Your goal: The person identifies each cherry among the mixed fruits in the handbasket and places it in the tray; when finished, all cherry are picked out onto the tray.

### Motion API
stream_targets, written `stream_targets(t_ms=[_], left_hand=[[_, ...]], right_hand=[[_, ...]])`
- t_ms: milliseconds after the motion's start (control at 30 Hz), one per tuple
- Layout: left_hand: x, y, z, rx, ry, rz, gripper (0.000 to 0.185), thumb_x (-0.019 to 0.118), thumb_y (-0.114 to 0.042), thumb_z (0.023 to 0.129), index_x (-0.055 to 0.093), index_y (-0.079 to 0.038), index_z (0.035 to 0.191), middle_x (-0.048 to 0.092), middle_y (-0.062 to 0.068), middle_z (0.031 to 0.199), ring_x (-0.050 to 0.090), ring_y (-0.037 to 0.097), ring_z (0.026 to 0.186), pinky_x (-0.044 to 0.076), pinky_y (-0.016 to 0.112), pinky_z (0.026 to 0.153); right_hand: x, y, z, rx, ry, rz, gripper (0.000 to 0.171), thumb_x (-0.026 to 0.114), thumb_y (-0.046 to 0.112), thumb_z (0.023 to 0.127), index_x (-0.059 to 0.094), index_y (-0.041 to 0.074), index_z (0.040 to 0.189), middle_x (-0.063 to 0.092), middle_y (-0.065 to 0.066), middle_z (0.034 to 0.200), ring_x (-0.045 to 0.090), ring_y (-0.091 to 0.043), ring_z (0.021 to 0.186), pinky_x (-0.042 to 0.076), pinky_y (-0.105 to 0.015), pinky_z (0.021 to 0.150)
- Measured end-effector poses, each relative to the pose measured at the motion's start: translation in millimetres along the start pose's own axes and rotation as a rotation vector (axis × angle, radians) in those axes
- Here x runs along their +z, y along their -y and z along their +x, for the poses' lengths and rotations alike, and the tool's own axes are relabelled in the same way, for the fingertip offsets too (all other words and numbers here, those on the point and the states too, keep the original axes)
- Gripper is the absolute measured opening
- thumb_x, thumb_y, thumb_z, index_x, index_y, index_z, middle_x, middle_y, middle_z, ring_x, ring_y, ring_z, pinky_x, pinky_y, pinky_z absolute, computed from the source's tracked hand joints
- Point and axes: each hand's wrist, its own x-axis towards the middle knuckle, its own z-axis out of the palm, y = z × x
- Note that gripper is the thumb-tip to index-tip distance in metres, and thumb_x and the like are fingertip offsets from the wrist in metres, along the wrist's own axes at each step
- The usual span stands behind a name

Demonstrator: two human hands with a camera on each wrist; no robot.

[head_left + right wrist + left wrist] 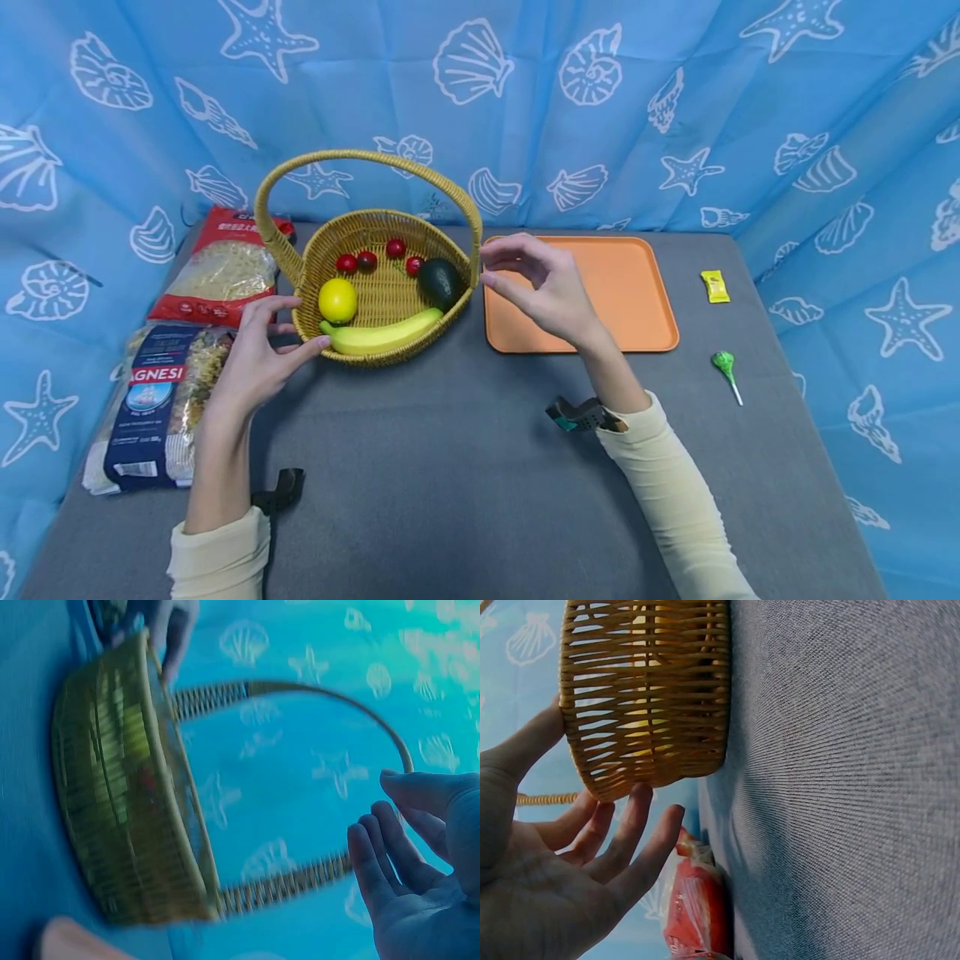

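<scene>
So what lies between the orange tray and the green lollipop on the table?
Nothing: in the head view, only bare grey table separates the orange tray from the green lollipop. The yellow candy lies further back, off that line.

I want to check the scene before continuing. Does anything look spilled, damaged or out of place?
Nothing stands out. The basket stands upright with its fruit inside, the orange tray lies flat, and both pasta bags look closed. Only a lollipop and a yellow candy lie loose on the table.
</scene>
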Motion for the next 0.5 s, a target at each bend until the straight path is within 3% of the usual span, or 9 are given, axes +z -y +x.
stream_targets(t_ms=[100,233,500], left_hand=[[0.2,0.1,-0.4,0.002,-0.003,0.0,0.078,0.08,-0.041,0.099,0.044,-0.009,0.16,0.032,0.026,0.164,0.056,0.049,0.135,0.045,0.005,0.077],[0.3,1.0,-0.8,0.006,-0.005,-0.003,0.078,0.08,-0.04,0.099,0.044,-0.009,0.16,0.032,0.026,0.164,0.056,0.049,0.135,0.045,0.004,0.077],[0.8,1.3,-1.4,0.012,0.001,-0.007,0.078,0.081,-0.039,0.099,0.043,-0.009,0.161,0.032,0.026,0.165,0.056,0.05,0.134,0.046,0.006,0.078]], right_hand=[[19,4,3,-0.003,0.068,0.014,0.031,0.075,-0.012,0.093,0.071,-0.01,0.124,0.072,-0.03,0.123,0.074,-0.036,0.11,0.063,-0.034,0.103],[46,1,15,0.051,0.158,0.016,0.031,0.075,-0.004,0.098,0.07,-0.006,0.128,0.074,-0.022,0.125,0.074,-0.04,0.113,0.062,-0.036,0.103],[89,-17,55,0.196,0.263,-0.041,0.032,0.075,0.007,0.101,0.07,-0.003,0.132,0.074,-0.018,0.13,0.074,-0.028,0.117,0.061,-0.031,0.104]])
